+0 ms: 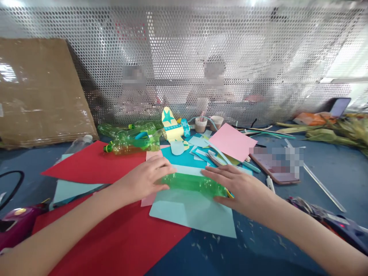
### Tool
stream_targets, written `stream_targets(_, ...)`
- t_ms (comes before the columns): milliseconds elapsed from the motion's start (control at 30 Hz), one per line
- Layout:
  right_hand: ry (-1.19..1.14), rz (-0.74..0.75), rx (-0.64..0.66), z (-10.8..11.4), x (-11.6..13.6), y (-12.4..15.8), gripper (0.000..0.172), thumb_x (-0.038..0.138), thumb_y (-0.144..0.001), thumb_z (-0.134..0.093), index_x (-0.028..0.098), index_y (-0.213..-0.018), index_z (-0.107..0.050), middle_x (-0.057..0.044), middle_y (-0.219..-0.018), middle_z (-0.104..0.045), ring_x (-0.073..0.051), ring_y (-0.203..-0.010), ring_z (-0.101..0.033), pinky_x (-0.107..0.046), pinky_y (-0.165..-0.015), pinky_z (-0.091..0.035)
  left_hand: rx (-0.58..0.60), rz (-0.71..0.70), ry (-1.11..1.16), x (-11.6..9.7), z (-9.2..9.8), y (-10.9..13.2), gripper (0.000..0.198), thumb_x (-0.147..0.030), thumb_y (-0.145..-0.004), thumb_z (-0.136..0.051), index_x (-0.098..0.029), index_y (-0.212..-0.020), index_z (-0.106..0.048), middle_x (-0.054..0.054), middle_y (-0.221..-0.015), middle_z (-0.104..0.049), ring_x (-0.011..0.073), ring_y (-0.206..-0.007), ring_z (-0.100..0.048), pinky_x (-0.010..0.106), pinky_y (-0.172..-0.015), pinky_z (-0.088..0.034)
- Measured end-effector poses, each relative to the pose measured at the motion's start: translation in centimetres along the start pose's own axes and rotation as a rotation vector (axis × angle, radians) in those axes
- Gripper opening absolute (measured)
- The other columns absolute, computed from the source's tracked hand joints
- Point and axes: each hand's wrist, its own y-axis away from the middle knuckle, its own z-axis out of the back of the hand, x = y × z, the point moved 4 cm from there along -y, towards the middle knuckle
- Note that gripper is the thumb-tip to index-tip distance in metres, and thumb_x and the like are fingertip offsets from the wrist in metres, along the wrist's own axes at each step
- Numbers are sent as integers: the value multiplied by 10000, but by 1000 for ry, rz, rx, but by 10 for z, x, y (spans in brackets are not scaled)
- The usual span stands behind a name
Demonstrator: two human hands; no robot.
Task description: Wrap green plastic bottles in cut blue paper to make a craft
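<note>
A green plastic bottle (189,182) lies on its side across a light blue sheet of paper (195,214). At its left end is my left hand (151,174), with the thumb in front and the fingers over the top. My right hand (232,184) grips the right end in the same way, its fingers reaching over the upper side. A pale paper strip (186,170) runs along the bottle's far side between my hands. Just beyond stands a paper-covered bottle plane (174,132) in yellow and blue with star shapes.
Red paper (120,234) spreads at the left. Green bottles (135,143) lie at the back. A pink sheet (232,142), scissors (215,158) and paper scraps sit behind my hands. A phone (274,166) lies at the right; a purple tool (20,226) is at the lower left.
</note>
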Motion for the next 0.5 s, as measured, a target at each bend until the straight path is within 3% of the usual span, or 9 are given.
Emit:
stream_targets(133, 120, 43, -95, -3, 8, 8, 649, 217, -796, -719, 186, -1406, -499, -84, -1388, -579, -313, -1172, -593, -455, -925, -553, -139, -68, -119, -6, -7, 18, 292, -318, -966, -509, -221, -1240, -541, 73, -1129, -630, 209, -1037, -586, 378, -927, -497)
stream_targets(233, 214, 80, -183, -1, 17, 11, 595, 219, -793, -722, 145, -1358, -551, -93, -1342, -617, -310, -1090, -632, -433, -864, -578, -174, -128, -177, -13, -4, 20, 344, -378, -965, -500, -186, -1245, -558, 96, -1120, -652, 225, -1039, -596, 388, -936, -486)
stream_targets(333, 289, 109, -238, -1, 24, 13, 563, 213, -785, -729, 109, -1319, -584, -110, -1316, -636, -305, -1041, -647, -421, -847, -583, -126, -73, -65, -16, 8, 10, 439, -545, -895, -546, -182, -1123, -641, 90, -1013, -670, 230, -946, -609, 380, -857, -507)
stream_targets(400, 326, 121, -252, -2, 26, 14, 561, 214, -776, -740, 103, -1307, -595, -114, -1308, -641, -311, -1033, -648, -423, -837, -584, -84, 29, 35, -16, 16, -3, 350, -497, -926, -511, -196, -941, -688, 55, -868, -658, 205, -853, -603, 361, -805, -506)
stream_targets(433, 340, 127, -255, -3, 26, 14, 566, 215, -771, -748, 102, -1304, -597, -114, -1306, -642, -313, -1034, -647, -424, -836, -583, -57, 79, 63, -15, 19, -11, 328, -458, -936, -503, -204, -837, -685, 43, -841, -653, 201, -859, -601, 372, -842, -489)
stream_targets(500, 358, 137, -261, -4, 27, 15, 581, 224, -761, -762, 107, -1306, -598, -112, -1303, -646, -312, -1033, -646, -420, -835, -582, 30, 165, 93, -12, 21, -26, 238, -437, -878, -591, -216, -903, -678, 59, -1039, -665, 246, -1081, -568, 407, -945, -437)
